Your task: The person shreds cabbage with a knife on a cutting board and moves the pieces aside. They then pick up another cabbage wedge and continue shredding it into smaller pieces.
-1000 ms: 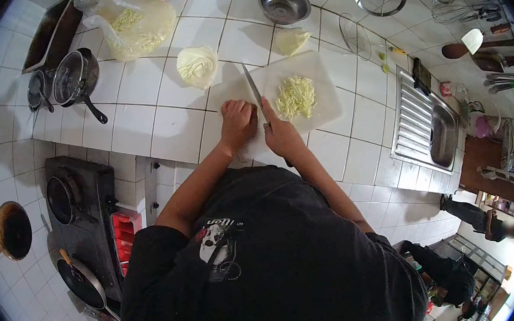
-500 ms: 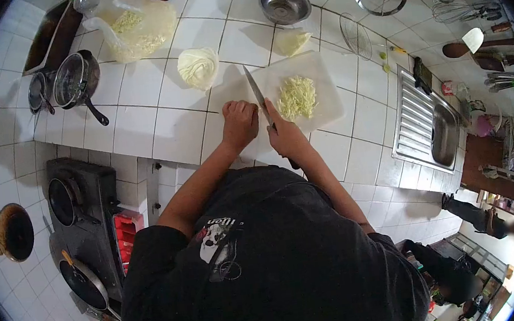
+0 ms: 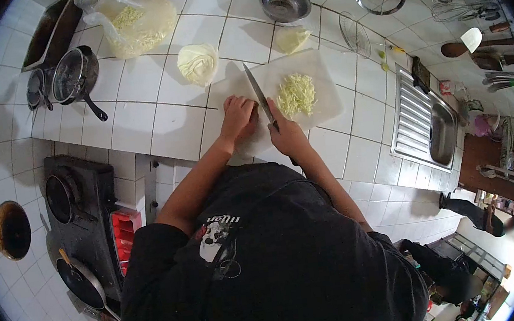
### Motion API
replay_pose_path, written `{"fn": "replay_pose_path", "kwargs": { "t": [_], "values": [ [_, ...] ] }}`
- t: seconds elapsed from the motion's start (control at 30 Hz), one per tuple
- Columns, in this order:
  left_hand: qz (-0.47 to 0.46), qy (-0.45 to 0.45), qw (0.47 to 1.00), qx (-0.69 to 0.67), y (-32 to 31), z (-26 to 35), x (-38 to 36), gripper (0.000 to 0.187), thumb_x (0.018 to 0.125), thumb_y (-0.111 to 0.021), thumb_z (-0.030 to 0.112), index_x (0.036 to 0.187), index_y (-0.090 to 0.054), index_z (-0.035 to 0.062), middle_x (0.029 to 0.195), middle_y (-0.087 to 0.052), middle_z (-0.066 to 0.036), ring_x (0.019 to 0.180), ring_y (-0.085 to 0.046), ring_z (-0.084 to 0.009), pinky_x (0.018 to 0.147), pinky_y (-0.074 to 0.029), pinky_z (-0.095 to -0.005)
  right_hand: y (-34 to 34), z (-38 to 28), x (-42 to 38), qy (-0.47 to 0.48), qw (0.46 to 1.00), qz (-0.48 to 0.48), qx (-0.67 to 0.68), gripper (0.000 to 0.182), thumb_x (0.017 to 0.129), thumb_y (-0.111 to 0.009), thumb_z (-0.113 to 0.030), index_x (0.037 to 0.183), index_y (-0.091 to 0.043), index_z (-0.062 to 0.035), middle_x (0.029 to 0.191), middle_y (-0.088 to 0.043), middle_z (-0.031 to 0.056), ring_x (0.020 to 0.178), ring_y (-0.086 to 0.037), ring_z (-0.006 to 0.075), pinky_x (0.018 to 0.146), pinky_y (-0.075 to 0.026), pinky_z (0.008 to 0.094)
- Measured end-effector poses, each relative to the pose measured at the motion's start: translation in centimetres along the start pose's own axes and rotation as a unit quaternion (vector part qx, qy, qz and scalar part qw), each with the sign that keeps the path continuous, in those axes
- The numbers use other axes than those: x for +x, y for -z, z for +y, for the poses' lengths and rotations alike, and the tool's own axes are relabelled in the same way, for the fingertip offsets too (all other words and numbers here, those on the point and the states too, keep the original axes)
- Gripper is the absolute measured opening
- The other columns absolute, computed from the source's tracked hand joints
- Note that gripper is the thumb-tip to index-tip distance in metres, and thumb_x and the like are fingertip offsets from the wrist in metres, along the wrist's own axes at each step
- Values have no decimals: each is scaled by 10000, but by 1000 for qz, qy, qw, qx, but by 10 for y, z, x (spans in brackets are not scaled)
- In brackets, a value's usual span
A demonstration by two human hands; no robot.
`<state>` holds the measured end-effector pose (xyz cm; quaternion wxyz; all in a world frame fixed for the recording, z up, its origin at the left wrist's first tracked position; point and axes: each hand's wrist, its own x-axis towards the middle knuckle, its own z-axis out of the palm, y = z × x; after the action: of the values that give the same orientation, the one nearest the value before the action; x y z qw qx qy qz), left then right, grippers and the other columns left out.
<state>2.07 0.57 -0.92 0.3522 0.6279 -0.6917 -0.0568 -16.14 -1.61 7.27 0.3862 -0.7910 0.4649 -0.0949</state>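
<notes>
In my right hand [image 3: 287, 133] is the handle of a kitchen knife [image 3: 256, 89], its blade pointing away from me over the left part of a white cutting board [image 3: 328, 81]. Just left of the blade, my left hand [image 3: 240, 117] is closed with bent fingers low on the board; whatever lies under it is hidden. Right of the knife is a pile of shredded cabbage [image 3: 297, 95]. A cut cabbage [image 3: 198, 65] sits on the tiles beyond my left hand, and a smaller cabbage piece [image 3: 293, 39] lies at the board's far edge.
A plastic bag of shredded cabbage [image 3: 142, 31] lies at the far left, near black pans [image 3: 74, 76]. A metal bowl [image 3: 285, 3] stands at the back. To the right are a sink [image 3: 442, 135] and hanging utensils. Two people are at the lower right.
My left hand has turned and its fingers now reach down closer to the blade. The knife has shifted only slightly in my right hand.
</notes>
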Motion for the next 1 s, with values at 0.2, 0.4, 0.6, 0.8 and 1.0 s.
{"fn": "replay_pose_path", "kwargs": {
  "t": [0.2, 0.4, 0.6, 0.8, 1.0],
  "values": [
    [-10, 27, 999, -27, 6, 9, 5, 98, 882, -658, 152, 943, -640, 78, 922, -622, -94, 976, -612, -300, 1039, -382, -494, 7, -8, -4, -36, 999, -24, 16, 774, 941, -557, -126, 1622, -193, -164, 875, -682, 322, 857, -666, 522, 825, -508, 593],
    [23, 5, 1000, -11, 8, 13, 5, 69, 902, -649, 137, 923, -636, 73, 902, -614, -102, 926, -608, -302, 1026, -389, -499, 9, -13, -5, -39, 999, -28, 11, 769, 929, -557, -115, 1618, -217, -157, 901, -683, 335, 864, -665, 525, 830, -507, 592],
    [33, -1, 999, -4, 7, 13, 4, 79, 896, -668, 135, 925, -638, 68, 910, -611, -99, 928, -606, -299, 1028, -390, -494, 6, -13, -4, -43, 999, -28, -15, 766, 929, -567, -101, 1616, -232, -150, 864, -675, 326, 871, -662, 524, 806, -513, 555],
    [9, 12, 1000, 8, 7, 11, 3, 91, 907, -654, 148, 933, -639, 63, 937, -610, -105, 978, -598, -309, 1041, -386, -501, -10, -11, -2, -54, 998, -31, 23, 814, 928, -534, -93, 1635, -137, -171, 802, -650, 362, 802, -651, 551, 772, -499, 610],
    [47, 5, 999, 16, 3, 8, 3, 123, 888, -653, 147, 969, -638, 57, 948, -607, -122, 991, -590, -321, 1025, -392, -498, -5, -11, 6, -56, 997, -50, -6, 808, 931, -521, -87, 1634, -133, -176, 873, -651, 390, 841, -646, 567, 778, -485, 630]
  ]
}}
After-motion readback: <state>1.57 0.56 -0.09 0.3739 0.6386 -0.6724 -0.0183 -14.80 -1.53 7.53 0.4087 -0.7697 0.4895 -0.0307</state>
